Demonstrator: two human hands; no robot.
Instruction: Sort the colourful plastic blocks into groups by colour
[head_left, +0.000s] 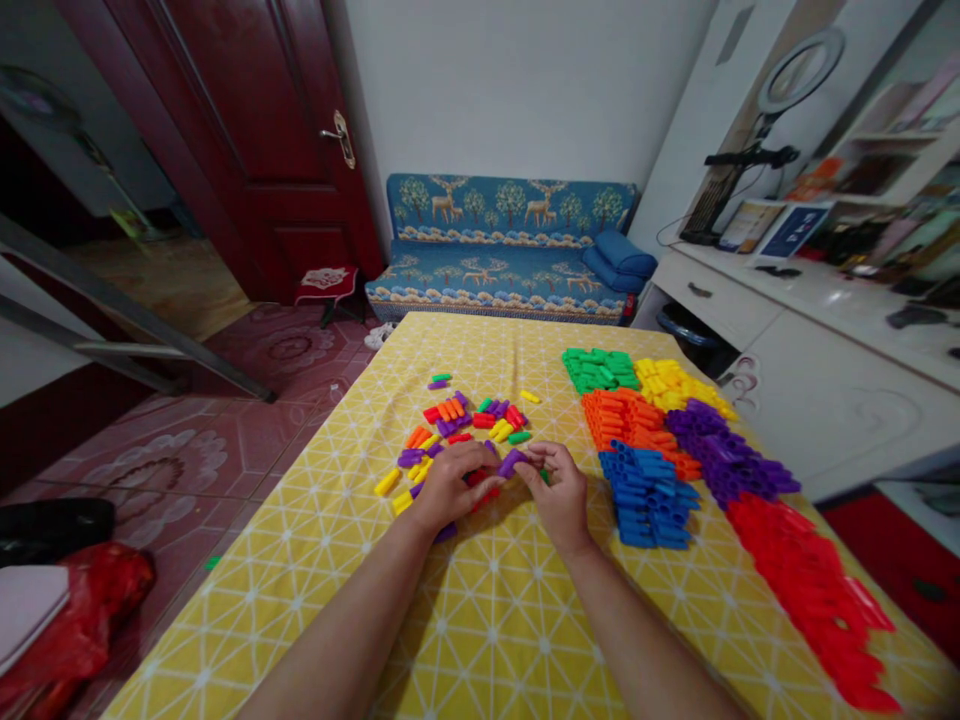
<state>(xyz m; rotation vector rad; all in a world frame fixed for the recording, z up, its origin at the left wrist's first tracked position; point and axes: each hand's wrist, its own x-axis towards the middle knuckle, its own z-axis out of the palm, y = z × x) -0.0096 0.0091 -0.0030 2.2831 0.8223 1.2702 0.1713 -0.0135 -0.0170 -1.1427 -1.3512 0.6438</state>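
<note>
Head view: 2 bare hands over loose plastic tubes on a yellow cloth.
The right hand [561, 492] pinches a purple tube [512, 462], thumb and fingertips nearly together around it, above the cloth [491, 630]. The left hand [448, 484], fingers bent, partly hides red tubes [486, 490] and other pieces; whether it grips any, I cannot tell. Mixed tubes [451, 408] lie beyond and left of it. To the right, 6 single-colour heaps rest directly on the cloth: green [600, 370], yellow [682, 386], orange [626, 420], purple [724, 455], blue [651, 495] and red [814, 595]. A red bag [116, 595] is cut off at the left edge, its contents unclear.
</note>
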